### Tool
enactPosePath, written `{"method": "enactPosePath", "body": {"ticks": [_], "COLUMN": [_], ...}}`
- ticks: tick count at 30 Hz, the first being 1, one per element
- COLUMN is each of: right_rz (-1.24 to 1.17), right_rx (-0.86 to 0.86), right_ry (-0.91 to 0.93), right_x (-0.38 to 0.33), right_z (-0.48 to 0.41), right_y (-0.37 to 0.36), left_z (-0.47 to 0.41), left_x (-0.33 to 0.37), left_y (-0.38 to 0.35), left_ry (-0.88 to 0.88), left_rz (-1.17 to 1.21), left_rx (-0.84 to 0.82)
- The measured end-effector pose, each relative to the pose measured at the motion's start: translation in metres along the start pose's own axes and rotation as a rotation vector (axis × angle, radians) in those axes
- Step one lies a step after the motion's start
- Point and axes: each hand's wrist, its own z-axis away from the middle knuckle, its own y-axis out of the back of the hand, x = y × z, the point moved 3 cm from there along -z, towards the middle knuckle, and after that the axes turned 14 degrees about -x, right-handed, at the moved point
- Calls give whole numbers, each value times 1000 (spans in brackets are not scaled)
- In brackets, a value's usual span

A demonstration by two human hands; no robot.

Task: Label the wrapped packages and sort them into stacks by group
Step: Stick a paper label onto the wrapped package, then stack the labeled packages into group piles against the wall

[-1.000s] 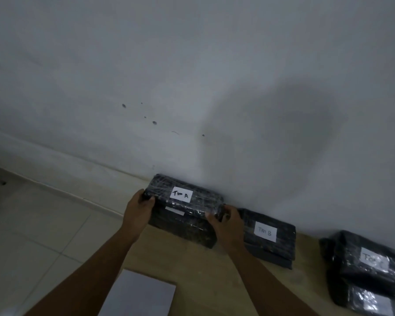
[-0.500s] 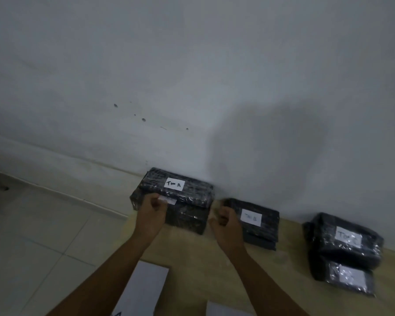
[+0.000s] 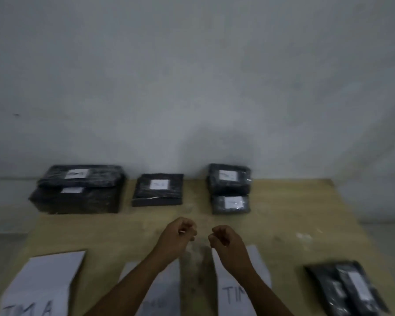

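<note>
Three groups of black wrapped packages with white labels stand along the wall on the wooden table point(image 3: 294, 213). The left stack point(image 3: 78, 192) has two wide packages. One flat stack point(image 3: 159, 190) lies in the middle, and the right stack point(image 3: 229, 181) has two smaller packages. Another black package point(image 3: 347, 290) lies at the near right. My left hand point(image 3: 178, 236) and my right hand point(image 3: 225, 241) hover side by side above the table's middle, in front of the stacks. Their fingers are curled and hold nothing.
Three white sheets lie along the near edge: one reading "TMA" point(image 3: 41, 283) at the left, one point(image 3: 162, 290) under my left forearm, one point(image 3: 235, 293) under my right forearm. A grey wall stands right behind the stacks. The floor shows on both sides.
Both hands let go of the top package on the left stack and drew back toward me, to the table's middle. The view swung right and pulled back.
</note>
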Motion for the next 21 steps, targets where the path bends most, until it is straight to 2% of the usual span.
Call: {"method": "enactPosePath", "body": {"ticks": [5, 10, 16, 19, 21], "right_rz": [56, 115, 224, 270, 201], "right_rx": [142, 317, 678, 650, 596], "right_ry": [-102, -180, -304, -473, -544], "right_x": [60, 118, 186, 218, 234], "right_z": [67, 125, 180, 189, 189], "right_y": [99, 179, 267, 292, 302], "left_z": [-18, -34, -45, -45, -45], "left_x": [18, 24, 30, 32, 34], "left_y": [-122, -235, -341, -367, -377], "left_ry": [-19, 34, 68, 65, 64], "left_rz": [-72, -86, -149, -190, -208], "left_rx": [-186, -333, -434, -438, -427]}}
